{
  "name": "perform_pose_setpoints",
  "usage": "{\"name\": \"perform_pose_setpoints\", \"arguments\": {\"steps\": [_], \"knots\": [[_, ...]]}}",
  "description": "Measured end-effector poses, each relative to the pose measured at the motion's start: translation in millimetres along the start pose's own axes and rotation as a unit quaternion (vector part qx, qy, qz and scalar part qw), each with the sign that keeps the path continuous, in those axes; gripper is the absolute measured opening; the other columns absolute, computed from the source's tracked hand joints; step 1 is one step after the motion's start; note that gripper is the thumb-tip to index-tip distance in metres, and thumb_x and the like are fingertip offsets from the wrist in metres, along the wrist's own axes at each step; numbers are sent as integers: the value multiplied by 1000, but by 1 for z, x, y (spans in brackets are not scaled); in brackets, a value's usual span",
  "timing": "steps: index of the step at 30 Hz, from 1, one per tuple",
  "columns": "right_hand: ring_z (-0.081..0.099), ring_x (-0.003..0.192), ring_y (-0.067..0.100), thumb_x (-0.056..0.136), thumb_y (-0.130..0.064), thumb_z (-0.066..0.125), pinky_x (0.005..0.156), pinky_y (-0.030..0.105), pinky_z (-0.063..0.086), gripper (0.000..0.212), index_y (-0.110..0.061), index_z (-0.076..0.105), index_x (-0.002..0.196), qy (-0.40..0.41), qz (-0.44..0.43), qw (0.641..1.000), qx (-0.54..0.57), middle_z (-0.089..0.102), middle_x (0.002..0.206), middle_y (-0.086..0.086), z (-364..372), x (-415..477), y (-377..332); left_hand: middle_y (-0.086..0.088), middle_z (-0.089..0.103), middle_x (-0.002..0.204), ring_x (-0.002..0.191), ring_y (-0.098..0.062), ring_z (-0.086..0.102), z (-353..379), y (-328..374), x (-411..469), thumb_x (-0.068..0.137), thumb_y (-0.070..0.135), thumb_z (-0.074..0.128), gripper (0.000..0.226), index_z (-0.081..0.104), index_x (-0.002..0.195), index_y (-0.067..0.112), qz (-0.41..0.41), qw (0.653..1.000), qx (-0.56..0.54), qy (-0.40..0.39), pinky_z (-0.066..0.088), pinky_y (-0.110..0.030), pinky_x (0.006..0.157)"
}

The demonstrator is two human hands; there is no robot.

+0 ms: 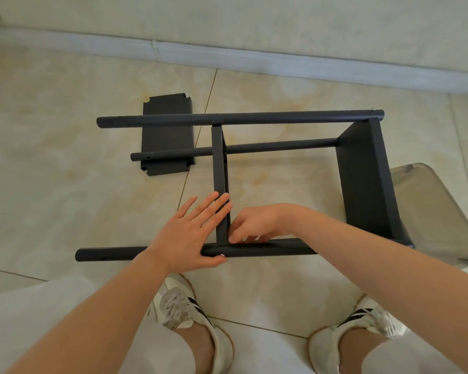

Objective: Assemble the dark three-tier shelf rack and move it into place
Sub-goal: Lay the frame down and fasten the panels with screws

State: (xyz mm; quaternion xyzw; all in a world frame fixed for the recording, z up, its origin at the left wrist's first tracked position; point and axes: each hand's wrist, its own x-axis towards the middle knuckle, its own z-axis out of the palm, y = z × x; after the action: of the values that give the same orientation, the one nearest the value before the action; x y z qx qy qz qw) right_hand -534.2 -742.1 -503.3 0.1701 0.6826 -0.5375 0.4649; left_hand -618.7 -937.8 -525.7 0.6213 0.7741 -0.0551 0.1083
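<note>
Left hand (pixel 189 233) lies flat, grip wide, on the middle shelf (pixel 219 168) and near pole (pixel 268 248); right hand (pixel 257 225) curls at their joint, grip unclear. The rack (pixel 362 179) lies sideways on the floor (pixel 65 184), far poles (pixel 254 117) crossing a loose panel (pixel 168 136)

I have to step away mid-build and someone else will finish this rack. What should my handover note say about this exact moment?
Left hand: open, fingers flat against the middle shelf, thumb on the near pole.
Right hand: fingers curled at the joint of that shelf and pole; whether they hold a fastener cannot be seen.
Things: the rack lies on its side on the tiled floor. The end shelf sits on the poles at the right. The third shelf lies loose under the poles' free ends.
Done: two shelves on the poles.
Left: finish this joint, fit the third shelf, stand the rack up, move it.
</note>
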Motion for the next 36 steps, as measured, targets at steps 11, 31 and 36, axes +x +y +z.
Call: {"name": "perform_pose_setpoints", "arguments": {"steps": [11, 31, 36], "knots": [[54, 122, 29, 91, -6, 62, 106, 42, 43, 56, -15, 47, 144, 57, -23, 966, -250, 57, 137, 11, 21, -29, -8, 15, 20, 161, 147, 3, 7, -5, 86, -20, 100, 16, 57, 58, 36, 155, 20, -267, 898, -334, 104, 1, -12, 117], [58, 109, 27, 93, -4, 55, 100, 37, 45, 52, -15, 49, 144, 115, -57, 955, -268, 64, 128, 10, 22, -45, -7, -19, 64, 126, 113, -31, 65, -3, 85, -21, 93, -1, 63, 29, 56, 116, 16, -463, 112, -830, 290, 56, -40, 85], [58, 112, 29, 94, -4, 54, 101, 39, 45, 48, -14, 52, 140, 115, -60, 954, -270, 64, 127, 10, 23, -47, -7, -19, 63, 127, 111, -31, 67, -4, 78, -23, 92, -2, 64, 41, 54, 129, 14, -446, 124, -835, 298, 57, -46, 82]]}}
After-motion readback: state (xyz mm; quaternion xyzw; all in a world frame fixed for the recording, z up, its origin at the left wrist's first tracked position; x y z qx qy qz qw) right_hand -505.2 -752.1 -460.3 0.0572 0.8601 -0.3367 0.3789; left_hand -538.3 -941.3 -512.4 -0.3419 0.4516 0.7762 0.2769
